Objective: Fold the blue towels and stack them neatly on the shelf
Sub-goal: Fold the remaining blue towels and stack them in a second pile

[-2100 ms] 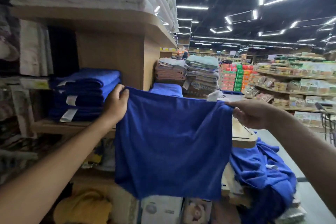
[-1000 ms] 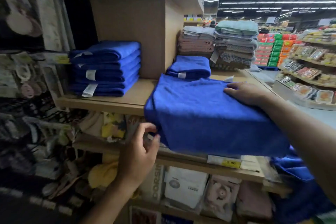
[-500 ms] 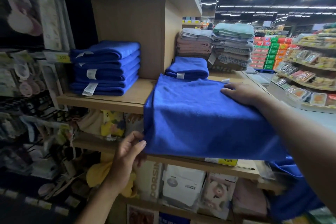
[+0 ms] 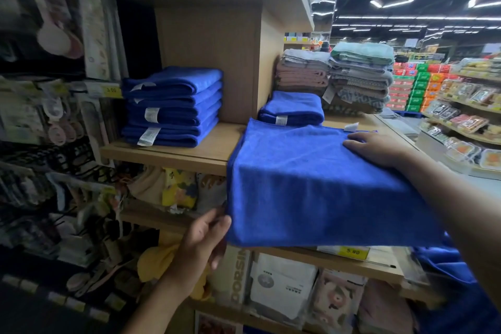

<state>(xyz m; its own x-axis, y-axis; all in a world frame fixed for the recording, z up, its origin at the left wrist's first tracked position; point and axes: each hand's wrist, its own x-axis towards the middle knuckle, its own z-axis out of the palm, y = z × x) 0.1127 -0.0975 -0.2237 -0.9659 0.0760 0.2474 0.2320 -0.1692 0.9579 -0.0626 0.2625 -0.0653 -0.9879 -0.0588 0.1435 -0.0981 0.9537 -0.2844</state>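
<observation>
A blue towel (image 4: 311, 184) lies spread over the wooden shelf (image 4: 189, 154), its near part hanging past the shelf's front edge. My right hand (image 4: 376, 148) rests flat on the towel's far right side, fingers together, next to a white tag. My left hand (image 4: 203, 236) pinches the towel's lower left corner below the shelf edge. A stack of folded blue towels (image 4: 172, 107) stands on the shelf to the left. One more folded blue towel (image 4: 292, 108) lies just behind the spread one.
Grey, pink and green folded towels (image 4: 357, 76) are stacked at the back right. More loose blue cloth (image 4: 461, 293) hangs at the lower right. Packaged goods fill the lower shelves; hanging items line the left. Food displays stand across the aisle.
The towel, held up in the air two seconds ago, now lies on the shelf. My right hand stays pressed on it; my left hand has closed onto the lower left corner.
</observation>
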